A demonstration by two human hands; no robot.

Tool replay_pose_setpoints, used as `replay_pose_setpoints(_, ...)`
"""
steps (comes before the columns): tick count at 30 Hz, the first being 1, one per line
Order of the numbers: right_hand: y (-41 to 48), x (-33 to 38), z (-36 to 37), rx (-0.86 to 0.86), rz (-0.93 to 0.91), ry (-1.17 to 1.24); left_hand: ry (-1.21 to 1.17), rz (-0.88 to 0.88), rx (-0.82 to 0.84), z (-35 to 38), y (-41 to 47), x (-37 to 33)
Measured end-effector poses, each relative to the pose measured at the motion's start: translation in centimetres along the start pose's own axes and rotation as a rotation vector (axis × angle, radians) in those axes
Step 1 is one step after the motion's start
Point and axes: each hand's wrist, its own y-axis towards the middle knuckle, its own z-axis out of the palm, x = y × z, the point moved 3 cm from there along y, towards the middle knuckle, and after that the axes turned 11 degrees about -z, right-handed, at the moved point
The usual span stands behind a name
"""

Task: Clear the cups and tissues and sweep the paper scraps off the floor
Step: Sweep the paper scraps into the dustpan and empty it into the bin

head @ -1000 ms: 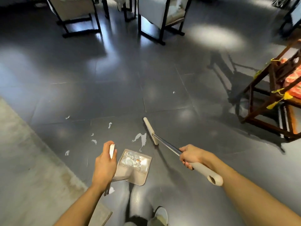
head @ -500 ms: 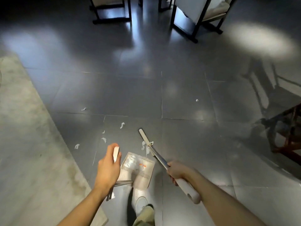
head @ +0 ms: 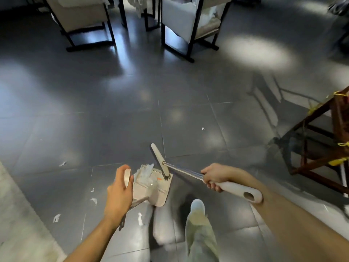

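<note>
Left hand (head: 118, 191) is curled round the upright handle (head: 127, 175) of the beige dustpan (head: 151, 191), whose tray sits just right of that hand. Right hand (head: 212, 176) is fisted round the broom (head: 181, 170) where the steel shaft meets the plastic grip. The broom head (head: 159, 159) touches the tray's far lip. White paper scraps (head: 145, 172) are heaped inside the tray. Loose scraps (head: 56, 218) lie on the grey tiled floor (head: 113, 129) left of the left hand.

1. A black-framed chair (head: 75, 17) with a pale cushion stands far back, on the left.
2. A second black-framed chair (head: 179, 21) stands near it, more to the right.
3. A brown wooden chair (head: 339, 120) with yellow ties is at the right edge.
4. A pale rug (head: 15, 214) lies at lower left.
</note>
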Motion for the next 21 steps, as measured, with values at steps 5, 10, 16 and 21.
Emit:
replay_pose_setpoints(5, 4.5, -0.3, -11.2, -0.129, 0.007, 0.076, -0.003, -0.006, -0.014, 5.3, 5.8, -6.8)
replay_pose_setpoints(10, 9.5, -0.2, -21.9, -0.236, -0.003, -0.065, 0.007, -0.039, -0.016, 11.2, 12.3, -14.5)
replay_pose_setpoints(16, 15.5, -0.2, -31.6, -0.305, 0.043, -0.083, 0.082, -0.020, -0.008, 15.6, 18.0, -20.0)
replay_pose_setpoints(21, 20.5, 0.0, -34.8, -0.291, 0.092, -0.170, 0.095, -0.038, 0.003, 16.4, 20.5, -21.5)
